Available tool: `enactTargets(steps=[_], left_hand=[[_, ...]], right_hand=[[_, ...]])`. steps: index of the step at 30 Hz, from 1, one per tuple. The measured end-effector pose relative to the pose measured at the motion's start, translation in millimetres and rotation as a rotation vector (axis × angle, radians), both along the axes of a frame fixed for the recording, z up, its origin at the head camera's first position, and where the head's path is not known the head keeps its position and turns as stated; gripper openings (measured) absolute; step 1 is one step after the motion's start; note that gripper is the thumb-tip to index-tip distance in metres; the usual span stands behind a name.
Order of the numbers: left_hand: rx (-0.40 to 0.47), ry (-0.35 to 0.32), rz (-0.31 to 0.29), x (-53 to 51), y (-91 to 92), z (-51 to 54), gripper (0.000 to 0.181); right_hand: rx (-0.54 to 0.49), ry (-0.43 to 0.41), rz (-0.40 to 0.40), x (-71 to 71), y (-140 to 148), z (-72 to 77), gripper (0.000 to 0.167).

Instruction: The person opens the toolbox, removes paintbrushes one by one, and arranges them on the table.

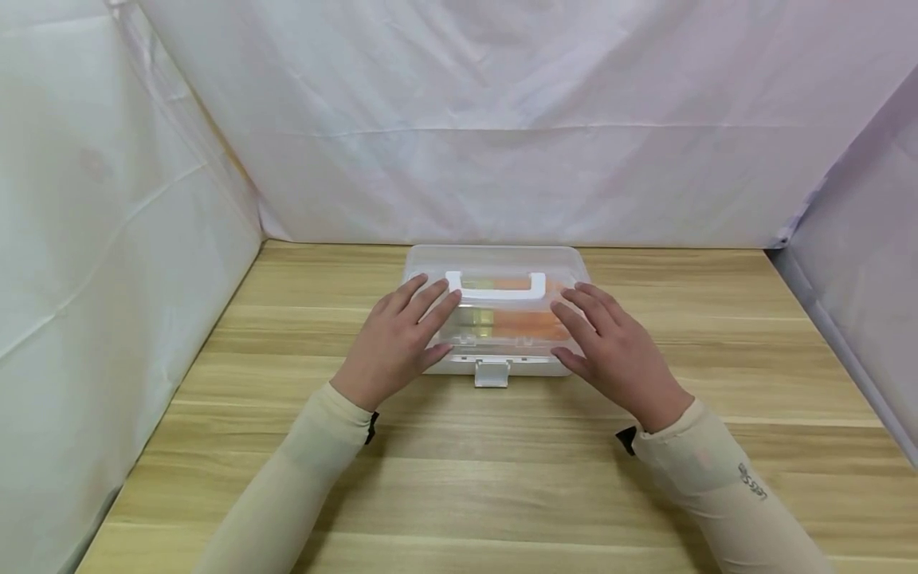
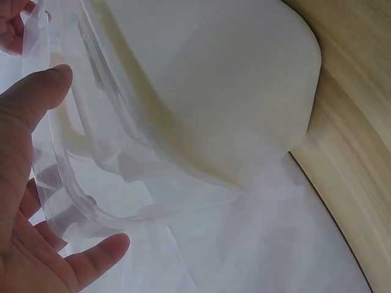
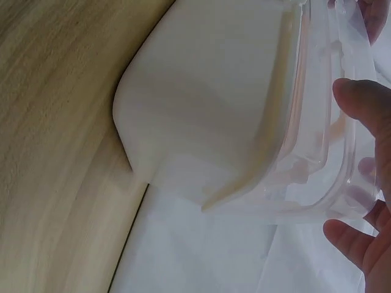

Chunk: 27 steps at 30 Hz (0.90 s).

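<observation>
A clear-lidded plastic storage box [image 1: 495, 259] with a white base sits on the wooden table. Its white carry handle [image 1: 502, 294] lies flat on the lid, and the front latch [image 1: 492, 374] sticks outward. Through the lid, orange [image 1: 527, 324] and yellowish contents show, too blurred to name. My left hand [image 1: 400, 339] is at the box's left side, fingers spread over the lid. At the right side my right hand [image 1: 617, 351] mirrors it. Both wrist views show the thumbs [image 2: 52, 88] [image 3: 360, 101] by the lid's front; whether they press on it I cannot tell.
The wooden tabletop [image 1: 473, 478] extends around the box. A white cloth wall [image 1: 502, 183] stands right behind the box, with further cloth walls at the left [image 1: 107, 239] and right [image 1: 861, 239].
</observation>
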<state>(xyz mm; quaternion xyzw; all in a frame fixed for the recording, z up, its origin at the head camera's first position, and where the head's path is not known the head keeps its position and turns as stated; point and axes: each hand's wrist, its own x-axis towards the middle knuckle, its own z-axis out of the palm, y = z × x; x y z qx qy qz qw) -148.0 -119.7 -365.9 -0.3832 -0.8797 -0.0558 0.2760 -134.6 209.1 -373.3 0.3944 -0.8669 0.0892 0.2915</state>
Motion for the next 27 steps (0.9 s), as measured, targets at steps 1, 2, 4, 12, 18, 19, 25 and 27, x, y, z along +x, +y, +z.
enactTargets(steps=[1,2,4,12,18,19,25,27], left_hand=[[0.002,0.001,0.0,-0.4,0.1,0.4,0.071],[0.004,0.0,0.0,-0.7,0.4,0.9,0.071],[0.006,0.002,-0.001,-1.6,0.7,1.9,0.071],[0.039,0.015,-0.016,-6.6,1.1,6.8,0.068],[0.047,0.022,-0.017,-8.8,0.9,11.7,0.068],[0.048,0.025,-0.019,-9.0,0.8,12.5,0.068],[0.05,0.027,-0.018,-9.9,0.3,13.8,0.067],[0.053,0.024,-0.016,-10.0,0.4,13.4,0.066]], right_hand=[[-0.002,-0.008,0.001,-0.1,0,0.5,0.07],[-0.009,-0.012,0.003,-0.2,1,1.0,0.068],[-0.027,-0.014,0.013,-0.6,1,1.9,0.059],[-0.198,0.094,0.036,-4.7,5,2.2,0.046],[-0.285,0.085,-0.041,-4.0,15,1.1,0.053],[-0.286,0.079,-0.048,-3.8,17,0.7,0.054],[-0.229,0.028,-0.05,-3.6,22,2.5,0.062],[-0.198,0.012,-0.042,-4.2,22,4.9,0.062]])
